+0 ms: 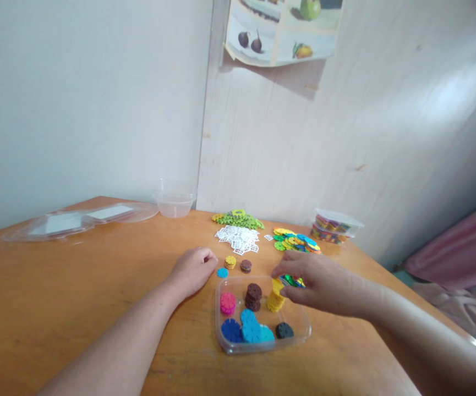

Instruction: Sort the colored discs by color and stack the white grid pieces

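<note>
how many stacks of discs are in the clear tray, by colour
In the clear tray, as far as the view shows:
pink stack: 1
brown stack: 1
yellow stack, under the right hand: 1
dark blue stack: 1
light blue stack: 1
black stack: 1
Total: 6

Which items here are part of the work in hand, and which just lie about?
In hand: right hand, yellow disc stack, clear tray, left hand, mixed disc pile.
Lying about: empty bowl, flat lids, lidded tub, wall poster.
</note>
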`<action>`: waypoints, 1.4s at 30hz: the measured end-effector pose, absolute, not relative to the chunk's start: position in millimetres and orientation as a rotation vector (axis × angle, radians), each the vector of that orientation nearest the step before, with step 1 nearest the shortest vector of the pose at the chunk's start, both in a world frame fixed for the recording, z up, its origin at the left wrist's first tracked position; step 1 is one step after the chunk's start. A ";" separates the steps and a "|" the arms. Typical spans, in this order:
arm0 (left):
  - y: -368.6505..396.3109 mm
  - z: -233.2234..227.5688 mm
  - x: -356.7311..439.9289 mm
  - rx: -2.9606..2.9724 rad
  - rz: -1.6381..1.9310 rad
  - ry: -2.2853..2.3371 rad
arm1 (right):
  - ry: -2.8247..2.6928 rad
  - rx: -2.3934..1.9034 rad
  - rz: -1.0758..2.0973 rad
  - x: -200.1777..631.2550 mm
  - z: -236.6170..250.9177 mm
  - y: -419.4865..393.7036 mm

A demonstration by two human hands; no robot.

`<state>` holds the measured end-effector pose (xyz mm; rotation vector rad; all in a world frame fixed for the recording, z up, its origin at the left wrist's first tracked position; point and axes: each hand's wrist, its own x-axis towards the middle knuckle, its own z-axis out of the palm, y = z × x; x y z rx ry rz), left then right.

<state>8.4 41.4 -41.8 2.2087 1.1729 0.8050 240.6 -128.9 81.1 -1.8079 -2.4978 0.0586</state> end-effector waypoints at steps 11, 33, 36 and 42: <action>39.4 -37.9 8.3 2.205 0.816 1.162 | -2.486 -1.823 0.033 245.6 75.1 -132.4; 39.0 -37.5 7.5 2.177 0.809 1.159 | -2.321 -1.874 0.031 254.0 72.6 -117.8; 41.4 -42.1 7.7 2.190 0.827 1.151 | -2.310 -1.809 0.046 248.4 69.0 -99.1; 45.9 -48.8 7.9 2.225 0.845 1.137 | -2.411 -1.751 0.137 225.2 61.3 -45.8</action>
